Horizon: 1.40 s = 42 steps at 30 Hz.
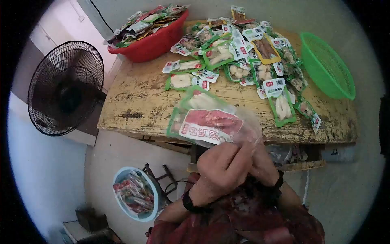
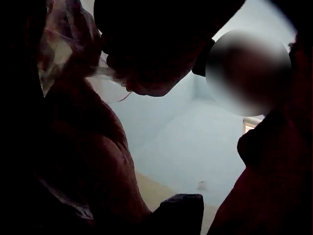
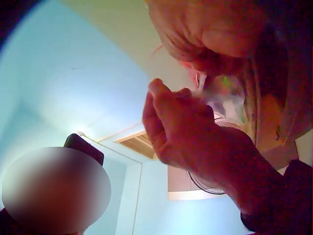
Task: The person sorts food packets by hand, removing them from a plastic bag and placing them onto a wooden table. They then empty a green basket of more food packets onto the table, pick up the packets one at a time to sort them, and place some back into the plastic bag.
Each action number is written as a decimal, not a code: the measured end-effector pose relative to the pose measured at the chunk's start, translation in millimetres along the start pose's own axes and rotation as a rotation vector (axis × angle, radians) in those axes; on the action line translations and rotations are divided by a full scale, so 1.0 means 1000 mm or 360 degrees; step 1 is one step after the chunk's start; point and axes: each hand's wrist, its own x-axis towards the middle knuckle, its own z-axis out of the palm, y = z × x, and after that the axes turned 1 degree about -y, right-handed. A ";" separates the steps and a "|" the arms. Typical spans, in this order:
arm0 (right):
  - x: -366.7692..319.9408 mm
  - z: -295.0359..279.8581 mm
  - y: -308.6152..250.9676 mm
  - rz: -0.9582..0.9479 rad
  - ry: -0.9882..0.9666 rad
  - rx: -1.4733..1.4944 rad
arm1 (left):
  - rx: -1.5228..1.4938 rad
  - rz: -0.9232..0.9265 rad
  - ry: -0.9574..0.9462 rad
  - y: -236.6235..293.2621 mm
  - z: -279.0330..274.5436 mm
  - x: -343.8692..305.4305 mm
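Both hands work close together at the gathered mouth of a clear plastic bag (image 1: 250,122). It has a red and white printed panel and holds green-edged food packets (image 1: 201,99). In the head view the left hand (image 1: 223,166) has its fingers curled in, pinching the bunched plastic. Right beside it, the right hand (image 1: 262,164) grips the same neck, partly hidden behind the left. A thin red strand (image 3: 157,49) sticks out near the fingers in the right wrist view. The left wrist view is very dark, with both hands in silhouette.
Vacuum-packed food packets (image 1: 219,53) lie heaped on the worn yellow table (image 1: 130,101). A red basin (image 1: 162,40) full of packets stands back left, a green basket (image 1: 327,67) at right. A light-blue bucket (image 1: 118,195) of packets sits on the floor near a black fan (image 1: 67,87).
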 end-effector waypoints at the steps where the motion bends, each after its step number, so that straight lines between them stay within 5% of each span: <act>1: 0.003 0.003 0.002 -0.0092 -0.0004 -0.0306 | -0.0021 0.0022 0.0021 0.001 0.000 -0.001; 4: 0.009 -0.004 0.019 -0.0138 -0.0115 -0.0815 | -0.0106 0.0026 0.0022 -0.006 0.010 -0.012; 12: 0.004 -0.003 -0.004 -0.0014 -0.0009 -0.0768 | -0.0227 -0.0075 0.0032 -0.017 0.001 -0.015; 21: 0.032 -0.005 -0.009 -0.0675 -0.0079 -0.1480 | -0.0413 -0.0011 0.0044 -0.030 0.004 -0.002; 27: 0.049 -0.003 -0.012 -0.0350 -0.0173 -0.1580 | -0.0372 -0.0178 0.0080 -0.038 0.010 0.001; 31: 0.042 -0.023 0.016 -0.0562 -0.0243 -0.1626 | -0.0340 -0.0304 0.0085 -0.041 0.013 -0.009; 35: 0.022 -0.034 -0.021 -0.0562 -0.0288 -0.1166 | -0.0317 -0.0413 0.0033 -0.039 0.011 -0.007; 38: 0.006 -0.047 -0.035 0.0070 -0.0237 -0.0856 | -0.0261 -0.0415 0.0054 -0.041 0.016 -0.006; 42: 0.006 -0.080 -0.034 -0.0331 -0.0134 -0.1289 | -0.0360 -0.0578 0.0112 -0.049 0.023 -0.005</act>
